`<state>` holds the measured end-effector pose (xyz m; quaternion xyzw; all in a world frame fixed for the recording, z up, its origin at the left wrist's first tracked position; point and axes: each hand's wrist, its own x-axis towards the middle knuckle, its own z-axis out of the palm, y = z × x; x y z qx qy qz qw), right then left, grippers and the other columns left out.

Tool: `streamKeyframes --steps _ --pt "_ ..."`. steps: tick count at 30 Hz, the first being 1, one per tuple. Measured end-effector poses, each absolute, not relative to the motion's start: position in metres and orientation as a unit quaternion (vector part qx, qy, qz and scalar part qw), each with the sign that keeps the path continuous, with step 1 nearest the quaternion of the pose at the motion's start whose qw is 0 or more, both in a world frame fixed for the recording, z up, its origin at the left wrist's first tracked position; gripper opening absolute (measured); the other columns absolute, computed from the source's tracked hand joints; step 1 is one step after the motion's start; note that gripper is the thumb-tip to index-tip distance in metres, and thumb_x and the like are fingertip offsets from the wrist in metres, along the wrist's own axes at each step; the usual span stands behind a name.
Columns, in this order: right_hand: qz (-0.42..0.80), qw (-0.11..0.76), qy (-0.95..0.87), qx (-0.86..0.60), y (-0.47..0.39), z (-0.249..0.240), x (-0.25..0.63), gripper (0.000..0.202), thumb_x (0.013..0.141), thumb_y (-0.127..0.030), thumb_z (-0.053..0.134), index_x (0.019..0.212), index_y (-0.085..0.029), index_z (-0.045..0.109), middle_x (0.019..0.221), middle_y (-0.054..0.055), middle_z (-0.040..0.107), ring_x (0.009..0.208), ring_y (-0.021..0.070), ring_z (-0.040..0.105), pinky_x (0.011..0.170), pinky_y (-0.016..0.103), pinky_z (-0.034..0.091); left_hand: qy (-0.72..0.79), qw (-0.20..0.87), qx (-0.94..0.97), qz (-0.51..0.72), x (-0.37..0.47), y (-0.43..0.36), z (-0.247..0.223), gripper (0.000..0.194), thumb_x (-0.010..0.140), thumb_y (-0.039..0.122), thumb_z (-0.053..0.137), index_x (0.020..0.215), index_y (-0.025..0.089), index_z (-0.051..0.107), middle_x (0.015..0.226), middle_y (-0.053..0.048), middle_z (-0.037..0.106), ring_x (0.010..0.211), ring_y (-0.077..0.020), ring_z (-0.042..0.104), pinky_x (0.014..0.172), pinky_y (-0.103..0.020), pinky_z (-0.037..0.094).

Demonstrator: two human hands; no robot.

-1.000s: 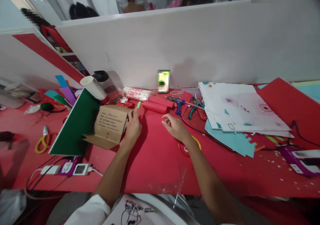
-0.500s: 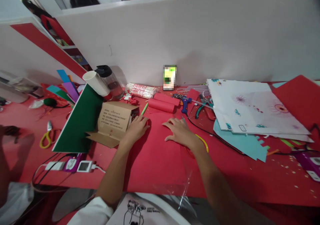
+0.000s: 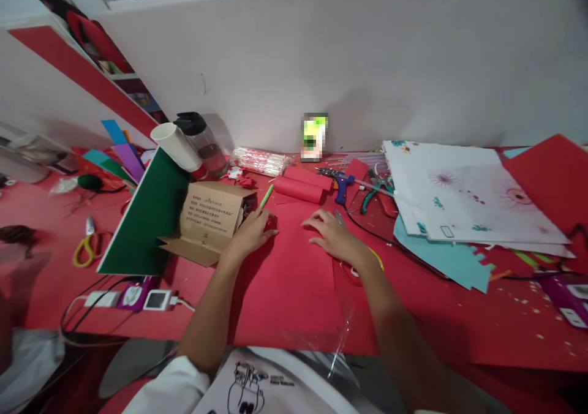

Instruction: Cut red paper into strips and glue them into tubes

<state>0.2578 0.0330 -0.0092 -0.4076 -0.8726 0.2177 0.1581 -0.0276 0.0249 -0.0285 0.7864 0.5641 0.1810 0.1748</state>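
Observation:
A large sheet of red paper lies flat on the red table in front of me. My left hand rests at its upper left edge, fingers spread and holding nothing, beside a green pen. On the sheet's right side is my right hand, its fingers apart and slightly bent, with nothing in them. Partly hidden under my right wrist is a pair of scissors with a yellow handle. Rolled red paper lies just beyond the sheet.
An opened cardboard box and a green board stand on the left. Behind the sheet lie a blue glue gun with its cable and some pliers. White printed sheets cover the right. A power strip sits front left.
The view has shifted slightly. My right hand's fingers are a little more bent and raised, while my left hand stays by the sheet's edge.

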Motion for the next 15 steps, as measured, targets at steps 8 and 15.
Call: streamKeyframes --steps 8,15 --pt "0.258 0.187 -0.851 -0.417 0.038 -0.009 0.263 0.029 0.094 -0.018 0.062 0.121 -0.026 0.067 0.122 0.008 0.06 0.114 0.0246 0.062 0.108 0.044 0.045 0.553 0.181 0.791 0.19 -0.028 0.026 -0.029 0.016 0.088 0.029 0.075 0.099 0.02 0.067 0.105 -0.009 0.064 0.101 -0.0251 0.063 0.093 -0.038 0.051" --pt "0.297 0.224 -0.842 -0.392 0.048 -0.012 0.275 0.026 0.095 -0.018 0.061 0.119 -0.024 0.068 0.126 0.009 0.058 0.118 0.0232 0.061 0.11 0.042 0.045 0.529 0.237 0.788 0.205 -0.034 0.027 -0.027 0.014 0.091 0.021 0.067 0.104 0.02 0.062 0.097 -0.006 0.067 0.089 -0.0217 0.063 0.085 -0.035 0.051"
